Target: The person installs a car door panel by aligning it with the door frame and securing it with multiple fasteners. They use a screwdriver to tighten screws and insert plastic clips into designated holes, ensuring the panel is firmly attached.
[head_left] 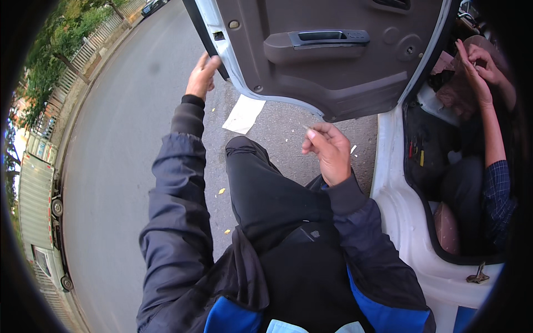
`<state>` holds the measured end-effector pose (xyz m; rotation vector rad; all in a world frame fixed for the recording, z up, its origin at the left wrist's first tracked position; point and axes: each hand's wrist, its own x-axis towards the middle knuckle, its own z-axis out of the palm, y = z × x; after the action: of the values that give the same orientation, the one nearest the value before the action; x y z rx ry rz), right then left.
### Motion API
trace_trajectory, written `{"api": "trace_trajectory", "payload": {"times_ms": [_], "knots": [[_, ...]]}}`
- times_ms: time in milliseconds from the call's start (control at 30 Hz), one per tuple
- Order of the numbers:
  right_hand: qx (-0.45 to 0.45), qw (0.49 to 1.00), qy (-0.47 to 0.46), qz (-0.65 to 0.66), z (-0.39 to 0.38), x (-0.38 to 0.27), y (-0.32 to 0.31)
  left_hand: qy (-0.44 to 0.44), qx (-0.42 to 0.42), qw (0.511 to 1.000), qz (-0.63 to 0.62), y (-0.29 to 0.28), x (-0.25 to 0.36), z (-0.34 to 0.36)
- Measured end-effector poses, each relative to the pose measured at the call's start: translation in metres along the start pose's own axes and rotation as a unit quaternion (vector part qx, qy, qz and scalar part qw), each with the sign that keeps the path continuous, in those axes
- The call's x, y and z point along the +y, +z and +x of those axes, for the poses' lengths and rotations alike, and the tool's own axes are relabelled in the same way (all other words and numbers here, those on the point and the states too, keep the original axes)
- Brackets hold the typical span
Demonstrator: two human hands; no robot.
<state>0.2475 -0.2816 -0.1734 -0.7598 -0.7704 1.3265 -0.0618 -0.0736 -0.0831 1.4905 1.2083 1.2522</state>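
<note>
My left hand [202, 77] reaches out beside the outer edge of an open vehicle door [325, 66], which has a brown inner panel and white frame. Its fingers are partly stretched and hold nothing I can see; whether they touch the door edge I cannot tell. Below the door, my right hand [328, 150] is closed in a pinch between thumb and forefinger. A tiny thin pale piece [306, 127] sticks out from the fingertips, too small to name. The door carries a grey pull handle [327, 38].
Another person [497, 194] in a checked sleeve sits in the vehicle at right, hands raised together. A key [477, 274] sits in the white body side. Pale paper [243, 114] lies on the road. A truck [38, 205] stands along the fence at left.
</note>
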Motion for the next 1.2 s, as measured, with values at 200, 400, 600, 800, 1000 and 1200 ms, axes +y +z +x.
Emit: {"api": "trace_trajectory", "payload": {"times_ms": [200, 400, 600, 800, 1000, 1200], "knots": [[0.027, 0.998, -0.059, -0.002, 0.073, 0.051, 0.055, 0.065, 0.012, 0.971, 0.231, 0.007, 0.003, 0.002], [0.049, 0.995, -0.080, 0.018, 0.091, 0.086, 0.083, 0.128, 0.030, 0.969, 0.208, 0.012, 0.006, -0.023], [0.065, 0.994, -0.084, 0.027, 0.083, 0.087, 0.083, 0.132, 0.032, 0.975, 0.176, 0.019, 0.006, -0.039], [0.061, 0.995, -0.076, 0.033, 0.075, 0.080, 0.082, 0.139, 0.032, 0.977, 0.157, 0.023, 0.007, -0.049], [0.091, 0.992, -0.059, 0.060, 0.067, 0.075, 0.087, 0.143, 0.038, 0.978, 0.150, 0.026, 0.009, -0.057], [0.112, 0.990, -0.051, 0.072, 0.067, 0.073, 0.083, 0.138, 0.042, 0.978, 0.151, 0.028, 0.010, -0.063]]}}
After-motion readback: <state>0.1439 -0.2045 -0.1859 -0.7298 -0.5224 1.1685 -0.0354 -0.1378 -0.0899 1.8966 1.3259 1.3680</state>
